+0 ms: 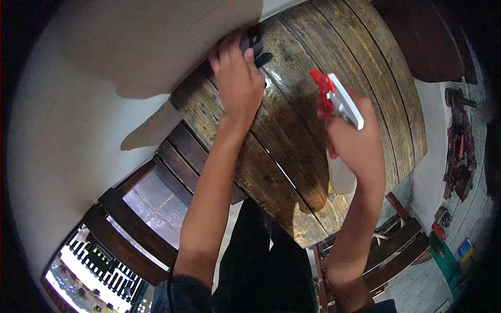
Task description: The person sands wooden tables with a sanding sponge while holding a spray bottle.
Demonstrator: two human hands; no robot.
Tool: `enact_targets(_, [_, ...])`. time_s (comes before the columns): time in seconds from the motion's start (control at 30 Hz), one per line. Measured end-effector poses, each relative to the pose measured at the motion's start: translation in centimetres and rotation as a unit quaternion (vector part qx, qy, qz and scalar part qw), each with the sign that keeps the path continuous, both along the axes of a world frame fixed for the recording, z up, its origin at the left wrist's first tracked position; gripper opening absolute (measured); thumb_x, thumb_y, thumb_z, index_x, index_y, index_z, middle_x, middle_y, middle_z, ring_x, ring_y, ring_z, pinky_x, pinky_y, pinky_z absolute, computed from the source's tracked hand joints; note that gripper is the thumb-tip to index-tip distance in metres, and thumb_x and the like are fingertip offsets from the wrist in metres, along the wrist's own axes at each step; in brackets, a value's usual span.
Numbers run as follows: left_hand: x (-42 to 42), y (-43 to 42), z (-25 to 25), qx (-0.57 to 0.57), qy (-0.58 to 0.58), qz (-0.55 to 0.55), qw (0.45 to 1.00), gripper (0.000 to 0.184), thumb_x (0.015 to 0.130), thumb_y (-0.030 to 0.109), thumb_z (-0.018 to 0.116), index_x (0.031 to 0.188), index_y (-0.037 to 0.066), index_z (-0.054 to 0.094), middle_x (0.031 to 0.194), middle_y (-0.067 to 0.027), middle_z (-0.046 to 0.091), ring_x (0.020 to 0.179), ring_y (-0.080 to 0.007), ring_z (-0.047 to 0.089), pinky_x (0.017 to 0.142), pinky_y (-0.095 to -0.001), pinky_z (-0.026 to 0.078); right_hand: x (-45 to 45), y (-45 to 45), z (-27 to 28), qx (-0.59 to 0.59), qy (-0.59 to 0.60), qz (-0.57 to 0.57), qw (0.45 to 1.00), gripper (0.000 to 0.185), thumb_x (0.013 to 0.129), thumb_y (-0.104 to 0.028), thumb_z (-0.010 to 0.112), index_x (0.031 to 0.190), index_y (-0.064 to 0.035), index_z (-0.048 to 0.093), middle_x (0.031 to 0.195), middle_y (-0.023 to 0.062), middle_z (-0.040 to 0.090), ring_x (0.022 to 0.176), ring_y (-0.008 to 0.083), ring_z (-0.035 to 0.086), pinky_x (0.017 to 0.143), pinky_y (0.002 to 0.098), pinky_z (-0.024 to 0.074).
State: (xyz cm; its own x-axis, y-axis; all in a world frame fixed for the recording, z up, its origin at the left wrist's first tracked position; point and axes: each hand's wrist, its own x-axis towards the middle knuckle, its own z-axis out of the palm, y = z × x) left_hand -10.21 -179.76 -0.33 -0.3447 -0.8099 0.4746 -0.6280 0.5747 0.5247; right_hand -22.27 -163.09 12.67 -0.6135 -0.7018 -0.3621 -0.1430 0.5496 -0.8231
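Observation:
My right hand (357, 135) is wrapped round a spray bottle (342, 175) with a pale body and a red and white trigger head (334, 96), held upright over the wooden table (355, 47). Near the table's far left edge, my left hand (237, 78) has its fingers curled over a dark, crumpled cloth (257, 49), pressed against the boards. Most of the cloth is hidden under the palm and fingers. Wet, shiny patches (284, 70) with droplets show on the planks between the two hands.
A pale wall (78, 68) runs along the table's left side. Slatted wooden chairs stand at lower left (135, 229) and lower right (391, 245). A dark brown chair or seat (422, 36) is at the upper right. Reddish items (459, 146) lie on the floor to the right.

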Motion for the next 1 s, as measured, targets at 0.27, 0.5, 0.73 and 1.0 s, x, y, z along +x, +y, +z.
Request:
enact_targets(0.27, [-4.8, 2.1, -0.3, 0.005, -0.019, -0.229, 0.973, 0.032, 0.103, 0.01, 0.054, 0.134, 0.001, 0.059, 0.137, -0.0202, 0.062, 0.135, -0.0468, 0.05, 0.118, -0.0531, 0.035, -0.7, 8.2, -0.2, 0.027, -0.087, -0.045, 0.995, 0.043, 0.083, 0.003, 0.056, 0.126, 0.0041, 0.066, 0.099, 0.011, 0.071, 0.094, 0.0193, 0.069, 0.087, 0.032, 0.0529])
enact_targets(0.5, [-7.7, 20.2, 1.7, 0.096, -0.073, -0.428, 0.896, 0.053, 0.088, 0.0, 0.065, 0.14, 0.002, 0.057, 0.145, -0.0148, 0.058, 0.142, -0.0424, 0.048, 0.121, -0.0496, 0.038, -0.3, 22.3, -0.7, 0.019, -0.087, -0.193, 0.977, 0.05, 0.085, 0.009, 0.056, 0.135, 0.0035, 0.06, 0.108, 0.0102, 0.07, 0.099, 0.0164, 0.067, 0.089, 0.0299, 0.0521])
enact_targets(0.73, [-6.9, 37.7, 0.9, 0.209, -0.124, -0.55, 0.799, 0.07, 0.078, 0.005, 0.075, 0.146, 0.016, 0.059, 0.157, -0.0062, 0.051, 0.15, -0.0344, 0.041, 0.116, -0.0454, 0.048, -0.6, 34.8, -0.2, 0.026, -0.042, -0.221, 0.974, 0.042, 0.08, 0.006, 0.057, 0.121, 0.0022, 0.066, 0.09, 0.0134, 0.07, 0.084, 0.0239, 0.069, 0.077, 0.0339, 0.0523])
enact_targets(1.0, [-5.8, 37.9, 2.1, 0.109, -0.151, -0.516, 0.836, 0.038, 0.092, 0.009, 0.066, 0.13, 0.009, 0.068, 0.154, 0.001, 0.053, 0.148, -0.0305, 0.042, 0.113, -0.0467, 0.048, 0.1, 36.5, -0.1, 0.047, -0.056, -0.207, 0.976, 0.036, 0.077, 0.007, 0.054, 0.111, 0.0027, 0.066, 0.083, 0.0138, 0.066, 0.077, 0.0193, 0.065, 0.073, 0.0328, 0.0509])
